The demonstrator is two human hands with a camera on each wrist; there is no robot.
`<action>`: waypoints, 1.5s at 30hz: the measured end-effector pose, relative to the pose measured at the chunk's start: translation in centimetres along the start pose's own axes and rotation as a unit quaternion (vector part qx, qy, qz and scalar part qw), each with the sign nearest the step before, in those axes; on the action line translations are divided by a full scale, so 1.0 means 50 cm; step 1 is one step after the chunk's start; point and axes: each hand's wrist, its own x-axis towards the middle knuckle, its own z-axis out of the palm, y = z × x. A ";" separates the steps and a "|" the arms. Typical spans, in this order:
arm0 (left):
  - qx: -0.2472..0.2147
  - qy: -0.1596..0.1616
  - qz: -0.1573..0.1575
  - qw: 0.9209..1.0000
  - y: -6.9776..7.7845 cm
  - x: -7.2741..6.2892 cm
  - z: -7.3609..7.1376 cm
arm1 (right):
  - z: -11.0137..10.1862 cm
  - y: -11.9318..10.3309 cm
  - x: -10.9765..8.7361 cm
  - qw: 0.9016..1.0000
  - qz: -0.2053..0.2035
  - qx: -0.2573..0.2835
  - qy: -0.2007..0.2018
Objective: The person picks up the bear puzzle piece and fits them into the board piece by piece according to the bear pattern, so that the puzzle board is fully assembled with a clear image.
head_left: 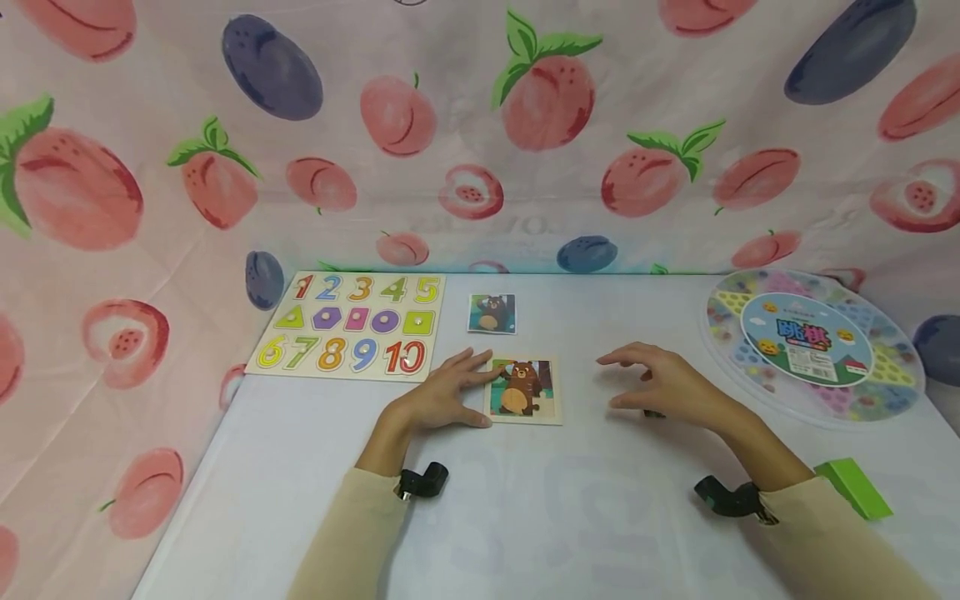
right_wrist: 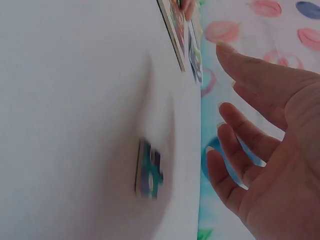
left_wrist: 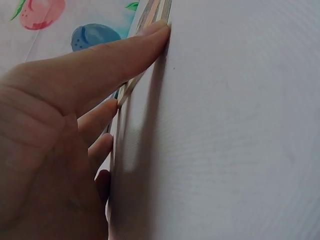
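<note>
A small wooden jigsaw puzzle point(head_left: 531, 390) with a brown bear lies flat on the white table; bare wood shows at its lower right. My left hand point(head_left: 447, 392) rests at the puzzle's left side, fingers extended, index finger over the upper left part and thumb at the lower left corner. In the left wrist view the left thumb point(left_wrist: 115, 60) touches the board's edge. To the right, my right hand point(head_left: 667, 385) hovers with fingers spread and holds nothing. Below it a loose puzzle piece point(right_wrist: 149, 172) lies on the table, mostly hidden by that hand in the head view.
A bear picture card point(head_left: 492, 314) lies behind the puzzle. At the back left is a number and shape board point(head_left: 347, 323). A round game box point(head_left: 810, 342) sits at the back right, and a green block point(head_left: 853, 488) beside the right sleeve. Fruit-patterned cloth hangs behind.
</note>
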 end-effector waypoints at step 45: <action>0.016 0.000 0.006 1.000 0.002 -0.001 0.002 | -0.005 0.109 -0.080 0.999 0.029 -0.023 0.034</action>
